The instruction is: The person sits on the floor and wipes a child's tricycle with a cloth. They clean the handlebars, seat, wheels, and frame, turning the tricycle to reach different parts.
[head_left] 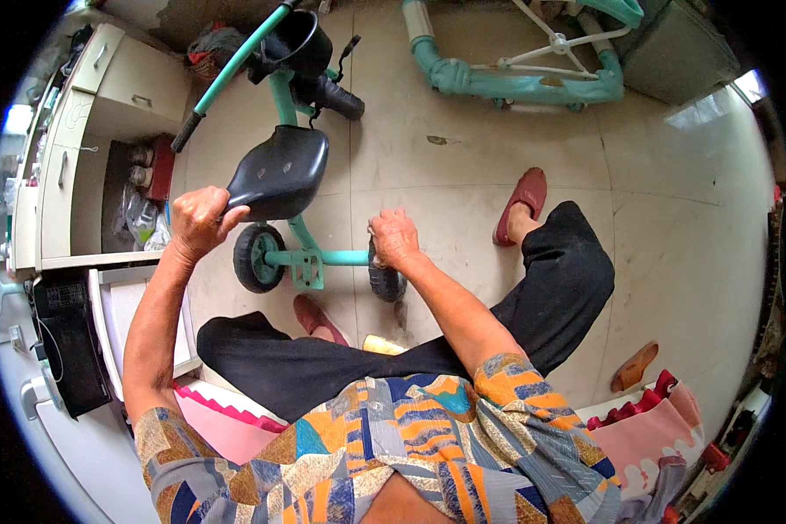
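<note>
A green child's tricycle stands on the floor before me, its rear axle toward me. My left hand is closed round the left edge of its black seat. At the right rear wheel, my right hand is closed against the top of the black tyre. A small pale bit shows by its fingers, too little to name. The left rear wheel stands free of both hands. Farther off are the tricycle's handlebar, black basket and front wheel.
Cream cabinets with an open shelf line the left side. A green baby walker frame lies far right. My red shoes flank the tricycle. A yellow object is between my legs, and a brown slipper lies at right.
</note>
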Motion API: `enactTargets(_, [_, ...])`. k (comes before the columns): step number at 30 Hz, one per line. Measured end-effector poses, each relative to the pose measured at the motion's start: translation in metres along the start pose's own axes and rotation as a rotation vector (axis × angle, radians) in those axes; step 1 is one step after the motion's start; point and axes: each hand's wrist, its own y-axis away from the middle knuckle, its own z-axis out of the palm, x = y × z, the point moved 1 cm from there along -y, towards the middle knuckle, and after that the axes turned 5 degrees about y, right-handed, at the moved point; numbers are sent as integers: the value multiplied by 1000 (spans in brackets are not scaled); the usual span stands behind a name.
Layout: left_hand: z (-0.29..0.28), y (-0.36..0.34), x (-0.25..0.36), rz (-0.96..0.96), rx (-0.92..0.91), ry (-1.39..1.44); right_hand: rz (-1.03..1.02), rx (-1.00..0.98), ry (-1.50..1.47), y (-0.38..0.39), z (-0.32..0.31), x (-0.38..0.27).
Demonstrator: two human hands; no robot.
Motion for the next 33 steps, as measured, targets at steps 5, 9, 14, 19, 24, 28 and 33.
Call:
enactTargets(5, [3, 11, 5, -70, 98, -41, 16, -61, 49, 10, 2, -19])
enactTargets(9, [20, 19, 18, -287, 402, -75, 63, -65, -18, 16, 3, -24])
enactTargets(14, [44, 30, 69, -530, 595, -182, 103, -143, -102, 18, 7, -26])
enactTargets(19, [123, 47, 221, -863, 198, 474, 150, -257, -89, 5, 13, -21])
enactTargets(24, [185, 63, 253, -1098, -256, 697, 224, -302, -165, -10, 12, -7])
enactTargets(28, [214, 51, 254, -1194, -288, 771, 267, -399, -169, -17, 12, -4])
enactTargets(33, [222, 58, 263, -1247, -250, 768, 312, -478, -126, -27, 22, 3])
